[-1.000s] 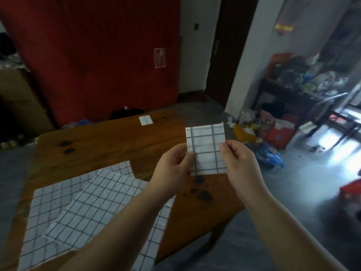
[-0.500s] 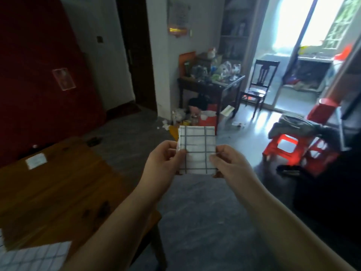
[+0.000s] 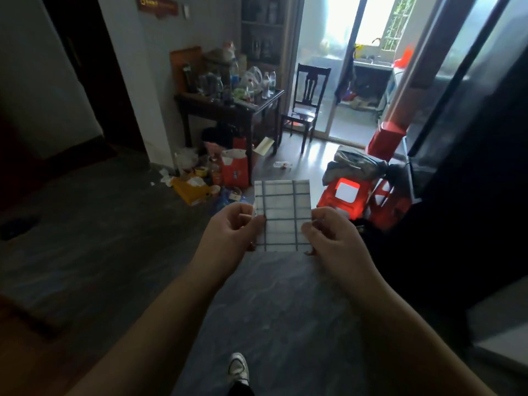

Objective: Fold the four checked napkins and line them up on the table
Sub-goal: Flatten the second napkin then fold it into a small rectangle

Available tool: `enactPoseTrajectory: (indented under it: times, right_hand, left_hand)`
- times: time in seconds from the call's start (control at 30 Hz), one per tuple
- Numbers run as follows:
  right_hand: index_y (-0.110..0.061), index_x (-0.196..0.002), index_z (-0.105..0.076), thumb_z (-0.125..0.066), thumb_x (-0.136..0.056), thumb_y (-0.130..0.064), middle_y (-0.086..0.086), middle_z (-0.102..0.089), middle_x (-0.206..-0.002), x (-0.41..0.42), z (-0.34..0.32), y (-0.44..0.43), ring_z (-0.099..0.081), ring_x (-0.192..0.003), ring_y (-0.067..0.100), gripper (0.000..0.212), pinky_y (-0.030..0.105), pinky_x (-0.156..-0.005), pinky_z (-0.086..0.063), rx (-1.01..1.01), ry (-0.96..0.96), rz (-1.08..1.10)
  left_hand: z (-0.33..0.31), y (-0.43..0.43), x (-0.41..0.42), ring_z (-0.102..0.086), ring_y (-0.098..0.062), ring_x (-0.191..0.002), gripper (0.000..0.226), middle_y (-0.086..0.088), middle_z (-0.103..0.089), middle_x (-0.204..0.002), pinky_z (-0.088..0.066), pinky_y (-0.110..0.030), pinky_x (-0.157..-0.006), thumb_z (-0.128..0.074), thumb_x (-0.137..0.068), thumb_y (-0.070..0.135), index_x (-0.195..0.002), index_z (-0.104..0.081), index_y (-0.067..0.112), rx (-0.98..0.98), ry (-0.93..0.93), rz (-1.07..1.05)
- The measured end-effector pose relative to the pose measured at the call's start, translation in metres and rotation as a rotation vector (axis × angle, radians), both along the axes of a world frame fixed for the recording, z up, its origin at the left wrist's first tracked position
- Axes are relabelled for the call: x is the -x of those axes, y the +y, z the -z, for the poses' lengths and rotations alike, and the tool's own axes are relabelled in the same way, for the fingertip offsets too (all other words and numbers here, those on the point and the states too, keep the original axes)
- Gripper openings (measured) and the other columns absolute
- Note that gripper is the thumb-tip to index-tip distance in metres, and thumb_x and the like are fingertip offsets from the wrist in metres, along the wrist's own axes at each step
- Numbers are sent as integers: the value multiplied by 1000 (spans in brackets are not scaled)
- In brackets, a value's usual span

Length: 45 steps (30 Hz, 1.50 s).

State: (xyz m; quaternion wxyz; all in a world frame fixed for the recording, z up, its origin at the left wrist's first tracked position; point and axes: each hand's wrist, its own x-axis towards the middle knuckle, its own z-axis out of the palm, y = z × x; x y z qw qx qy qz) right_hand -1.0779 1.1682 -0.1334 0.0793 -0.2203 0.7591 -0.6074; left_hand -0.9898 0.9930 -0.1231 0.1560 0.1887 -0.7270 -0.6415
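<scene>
Folded checked napkin (image 3: 282,215) (no readable writing), pinched by left hand (image 3: 228,235), right hand (image 3: 335,236)

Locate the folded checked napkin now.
Head view, centre: the folded white checked napkin is held over the dark floor, pinched between the left hand and right hand, red plastic stool behind it.

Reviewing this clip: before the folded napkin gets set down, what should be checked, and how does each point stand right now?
1. Shape: the folded napkin is a compact rectangle: ok.
2. The left hand pinches its left edge: ok.
3. The right hand pinches its right edge: ok.
4. Landing spot in view: not ok; the napkin hangs over the floor.
5. Row to line up with: cannot tell, none in view.
6. Back layers flush: cannot tell, hidden.
</scene>
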Motion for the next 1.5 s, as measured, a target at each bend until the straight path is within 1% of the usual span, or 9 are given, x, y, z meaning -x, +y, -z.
enactPoseTrajectory:
  times: [0.23, 0.33, 0.5, 0.67, 0.77, 0.97, 1.17, 1.33, 1.5]
  right_hand:
    - [-5, -102, -67, -66, -96, -5, 21, -68, -92, 118, -6, -104, -63, -72, 18, 5, 28, -64, -55, -75, 121, 59]
    - [-4, -100, -67, -66, -96, -4, 12, -66, -88, 163, -19, -168, -60, -70, 8, 5, 21, -62, -53, -65, 161, 67]
    - [-17, -98, -67, -64, -97, -9, 2, -68, -90, 213, -28, -266, -66, -83, 17, 8, 33, -70, -57, -47, 128, -21]
    - [-18, -93, -66, -64, -97, -4, -12, -68, -78, 255, -23, -373, -63, -72, 4, 15, 30, -68, -55, 18, 94, -230]
    - [-25, -97, -69, -66, -97, -12, -2, -74, -95, 277, -12, -444, -72, -88, 14, 13, 41, -78, -61, 32, 48, -336]
    - [-32, -102, -69, -68, -96, -26, -2, -73, -93, 330, 14, -596, -71, -85, 18, 8, 52, -81, -60, 0, 77, -492]
    - [-33, -106, -67, -67, -98, -23, -7, -74, -97, 367, 11, -769, -72, -90, 10, 13, 47, -88, -61, -24, -6, -762]
    - [-38, -105, -65, -66, -98, -23, -9, -76, -95, 361, 6, -890, -73, -89, 10, 17, 46, -90, -61, -78, -76, -952]
    - [-34, -100, -65, -67, -97, -23, -5, -75, -92, 331, 16, -996, -73, -86, 13, 11, 47, -88, -61, -117, -89, -1063]
  left_hand:
    - [6, -103, 119, -69, -43, -94, 20, -18, -73, -99, -56, -62, -84, -66, -97, 24, -109, -64, 9, -18, 107, 9]
    - [1, -163, 159, -72, -30, -95, 19, -10, -74, -102, -61, -50, -83, -66, -97, 28, -111, -63, 16, -21, 117, 30]
    - [-1, -254, 197, -71, -15, -84, 15, -1, -75, -96, -55, -27, -66, -69, -94, 21, -108, -63, 22, -5, 129, -28]
    - [2, -346, 214, -66, -8, -73, 14, 7, -73, -86, -53, -29, -64, -69, -94, 13, -104, -63, 20, 14, 154, -224]
    - [7, -400, 223, -68, -11, -75, 13, 1, -74, -92, -54, -26, -63, -68, -95, 16, -107, -64, 18, 54, 126, -348]
    - [23, -525, 255, -65, -11, -70, 11, -4, -72, -90, -52, -21, -58, -69, -95, 14, -101, -64, 21, 72, 72, -588]
    - [13, -655, 270, -68, -7, -72, 12, 1, -72, -90, -53, -18, -60, -69, -96, 22, -106, -64, 24, 172, -10, -837]
    - [14, -742, 257, -72, -13, -85, 12, 2, -75, -94, -59, -30, -72, -70, -95, 21, -106, -66, 24, 104, -19, -1053]
    - [25, -818, 229, -72, -8, -83, 10, 2, -75, -93, -57, -22, -68, -68, -96, 19, -106, -67, 23, 90, 2, -1208]
